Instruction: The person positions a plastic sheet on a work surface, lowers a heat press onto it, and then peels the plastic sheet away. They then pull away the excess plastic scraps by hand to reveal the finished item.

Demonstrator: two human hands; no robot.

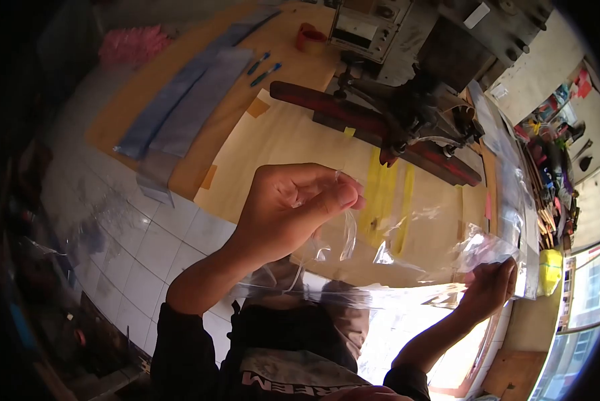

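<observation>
A clear plastic sheet [417, 271] stretches between my two hands above the near part of the table, shiny and partly crumpled. My left hand [300, 207] is closed, its thumb pinched against the forefinger on the sheet's edge, with a clear strip dangling just below. At the right, my right hand [490, 287] is closed on the other end, where the plastic bunches up around the fingers. The exact outline of the sheet is hard to make out against the bright floor.
Beyond my hands stands a machine with a long dark red bar [373, 130] over the pale board [246, 160]. Blue-grey plastic sheets [186, 100], two blue cutters [265, 75] and a red tape roll [311, 39] lie on the left side. A control box [369, 28] is behind.
</observation>
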